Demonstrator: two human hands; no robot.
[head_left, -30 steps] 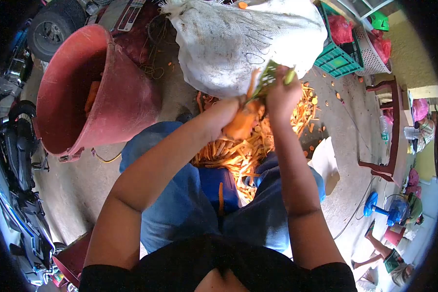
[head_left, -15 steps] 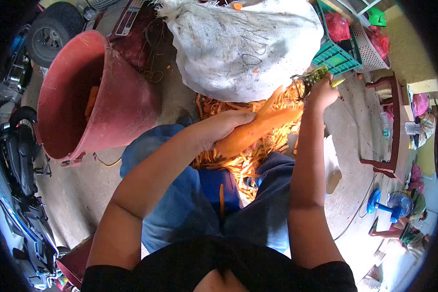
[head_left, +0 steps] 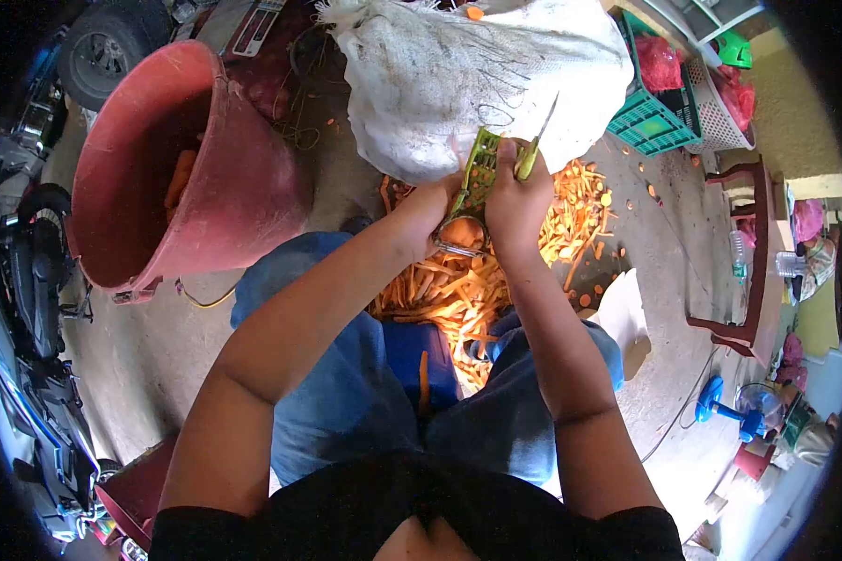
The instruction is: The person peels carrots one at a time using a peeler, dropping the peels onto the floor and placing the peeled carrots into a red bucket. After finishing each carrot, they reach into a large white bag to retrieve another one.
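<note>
My left hand (head_left: 425, 219) is closed around a thick orange carrot (head_left: 463, 231), whose rounded end points toward me. In my right hand (head_left: 519, 204) is a green peeler (head_left: 480, 178) with holes in its handle; its metal blade lies across the near end of the carrot. A knife (head_left: 529, 159) with a yellow-green handle is also held in that hand, its thin blade pointing up and away. Below both hands lies a heap of orange peelings (head_left: 454, 299). Part of the carrot is hidden behind the peeler and my fingers.
A large white woven sack (head_left: 486, 75) stands just beyond the hands. To the left is a tilted red tub (head_left: 262, 178) with carrots inside. Cut carrot ends (head_left: 585, 299) are scattered at the right, near a green crate (head_left: 660, 117). A blue fan (head_left: 744, 416) stands farther right.
My right hand has come left and nearer, bringing the peeler onto the carrot. The carrot has turned from lying sideways to pointing its end at me.
</note>
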